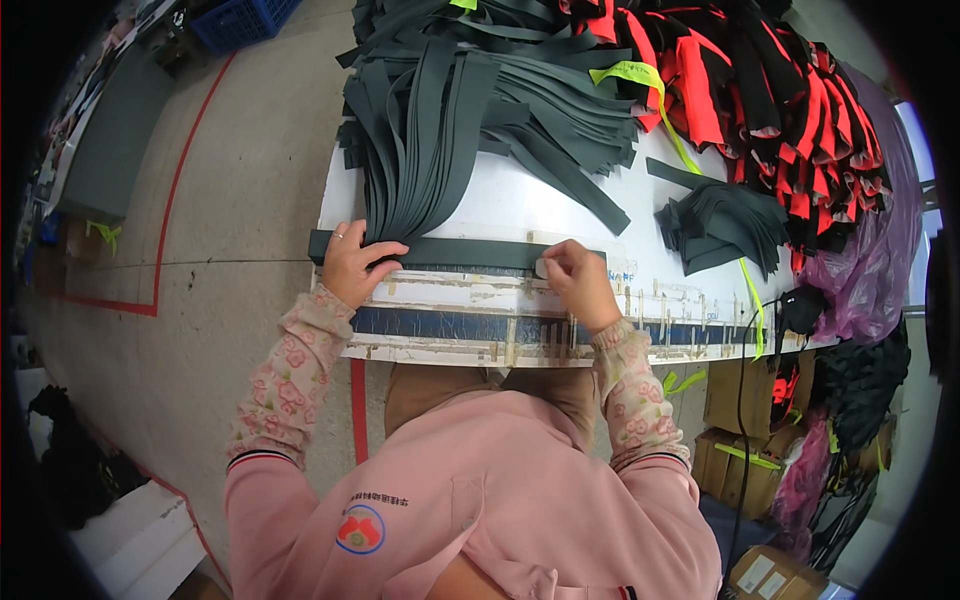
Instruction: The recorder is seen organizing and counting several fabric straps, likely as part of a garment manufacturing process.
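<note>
The left hand (352, 262) lies flat, fingers spread, pressing one end of a dark strip (460, 252) onto the table (520, 205). The right hand (578, 282) is pinched narrow around a small pale object, perhaps chalk or a marker, too small to tell, with its tip touching the strip near the strip's right end. The strip lies straight along the near edge of the table, just beyond a row of taped guide marks (600, 305).

To do this well, I judge the left hand should keep the strip flat and unstretched against the marks while the right works lightly, since the material looks soft and would shift or pucker under a pull.

The strip looks like matte, rubbery foam fabric, dark grey, long and narrow with clean cut edges. Just behind the left hand a fanned stack of similar strips (430, 130) drapes toward the table edge. Farther right sits a smaller heap of short dark pieces (725, 222), and beyond it a pile of red-and-black pieces (780, 90) with a glossier face. The table is white and smooth, its near edge worn and layered with tape.
</note>
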Action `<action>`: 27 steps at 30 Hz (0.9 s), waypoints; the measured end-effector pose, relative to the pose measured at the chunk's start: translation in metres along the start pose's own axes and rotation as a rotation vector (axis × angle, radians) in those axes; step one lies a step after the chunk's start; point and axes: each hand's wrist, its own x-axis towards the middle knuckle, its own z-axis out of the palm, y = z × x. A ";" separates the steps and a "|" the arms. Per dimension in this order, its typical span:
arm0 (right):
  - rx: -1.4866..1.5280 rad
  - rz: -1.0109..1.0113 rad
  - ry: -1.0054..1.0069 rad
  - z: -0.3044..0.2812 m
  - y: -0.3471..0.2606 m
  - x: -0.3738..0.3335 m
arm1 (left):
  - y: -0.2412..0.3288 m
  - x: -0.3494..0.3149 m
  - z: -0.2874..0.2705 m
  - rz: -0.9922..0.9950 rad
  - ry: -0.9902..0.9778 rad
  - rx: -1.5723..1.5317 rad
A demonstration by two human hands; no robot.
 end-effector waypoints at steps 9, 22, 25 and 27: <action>0.264 0.129 -0.448 0.039 -0.038 -0.016 | 0.001 -0.001 0.003 -0.037 0.034 0.006; 0.150 -0.185 -0.182 0.127 -0.074 0.023 | 0.003 0.001 0.004 -0.020 0.127 -0.003; 0.189 -0.203 -0.130 0.150 -0.077 0.022 | 0.002 0.000 0.006 -0.011 0.164 -0.018; 0.175 -0.192 -0.083 0.156 -0.079 0.022 | 0.001 0.000 0.007 -0.020 0.154 -0.017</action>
